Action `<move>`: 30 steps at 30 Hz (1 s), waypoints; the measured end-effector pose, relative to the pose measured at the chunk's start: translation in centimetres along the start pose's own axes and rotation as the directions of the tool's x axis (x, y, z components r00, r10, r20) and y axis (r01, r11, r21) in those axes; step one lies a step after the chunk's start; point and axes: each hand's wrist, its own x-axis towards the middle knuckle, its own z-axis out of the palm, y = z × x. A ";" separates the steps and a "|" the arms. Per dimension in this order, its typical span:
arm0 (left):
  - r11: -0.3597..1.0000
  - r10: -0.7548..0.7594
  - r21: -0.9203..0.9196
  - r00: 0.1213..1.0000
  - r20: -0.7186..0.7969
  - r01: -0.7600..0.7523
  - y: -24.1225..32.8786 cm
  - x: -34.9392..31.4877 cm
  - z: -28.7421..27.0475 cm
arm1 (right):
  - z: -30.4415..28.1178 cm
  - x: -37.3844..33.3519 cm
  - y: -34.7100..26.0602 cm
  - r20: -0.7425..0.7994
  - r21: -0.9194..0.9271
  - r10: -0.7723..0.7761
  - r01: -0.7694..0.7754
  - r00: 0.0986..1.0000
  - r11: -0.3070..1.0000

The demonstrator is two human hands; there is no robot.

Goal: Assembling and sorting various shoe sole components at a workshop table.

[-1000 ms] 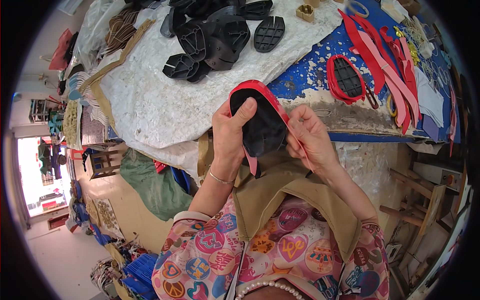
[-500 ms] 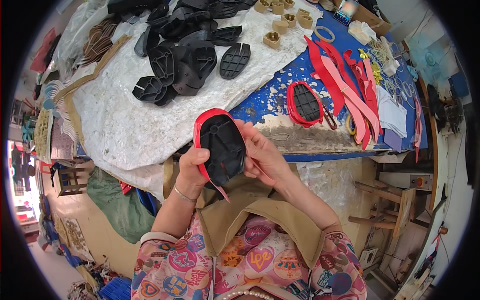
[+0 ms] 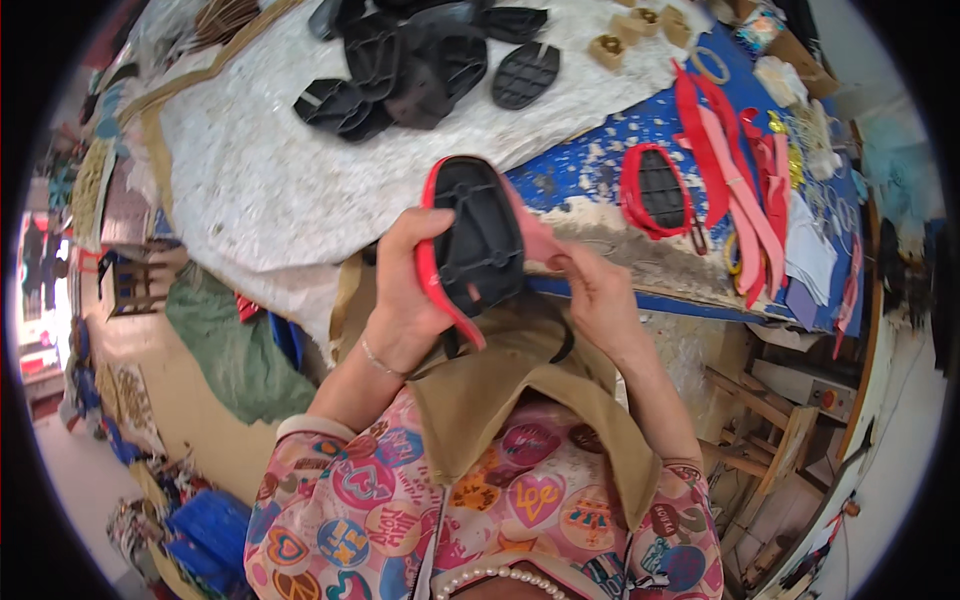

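Holding a black shoe sole [image 3: 478,240] with a red edge up above the table [image 3: 250,180], the left hand [image 3: 405,290] grips it tight so the right hand [image 3: 590,285] can pinch its pink flap

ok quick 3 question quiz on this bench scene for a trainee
1. True or false: the left hand grips the black sole with red edging.
2. Where does the second red-edged sole lie? A on the blue bench, B on the floor, C on the lap.
3. What lies heaped on the white sheet?

Key:
1. True; the right hand touches the sole's right edge.
2. A.
3. Black soles with no edging.
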 end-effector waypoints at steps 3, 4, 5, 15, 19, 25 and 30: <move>1.000 0.013 0.019 1.000 -0.025 -0.013 -0.1 0.5 -0.4 | 1.5 -0.6 0.3 -0.066 -0.074 -0.035 0.030 0.997 0.997; 0.999 0.029 0.016 0.999 -0.040 -0.029 -0.2 0.7 -0.9 | 2.2 -0.7 0.3 0.005 0.081 0.066 -0.066 0.998 0.995; 0.999 0.037 0.030 0.998 -0.043 -0.035 -0.2 1.0 -1.4 | 2.8 -0.7 0.2 0.083 0.222 0.161 -0.176 0.983 0.959; 0.967 0.152 0.220 0.984 -0.097 -0.128 -0.9 1.5 -2.9 | 3.2 0.8 -0.7 0.411 0.530 0.232 -0.438 0.882 0.726; 0.904 0.204 0.376 0.978 0.034 -0.202 -0.8 1.2 -3.4 | 3.0 1.0 -0.6 0.512 0.592 0.170 -0.490 0.842 0.640; 0.604 0.156 0.731 0.947 0.282 -0.318 0.2 0.8 -3.6 | 3.1 1.2 -1.4 0.541 0.507 0.182 -0.491 0.821 0.708; 0.885 0.106 0.413 0.956 0.274 -0.216 1.7 0.3 -2.7 | 1.7 0.7 -3.2 0.500 0.728 -0.098 -0.356 0.860 0.586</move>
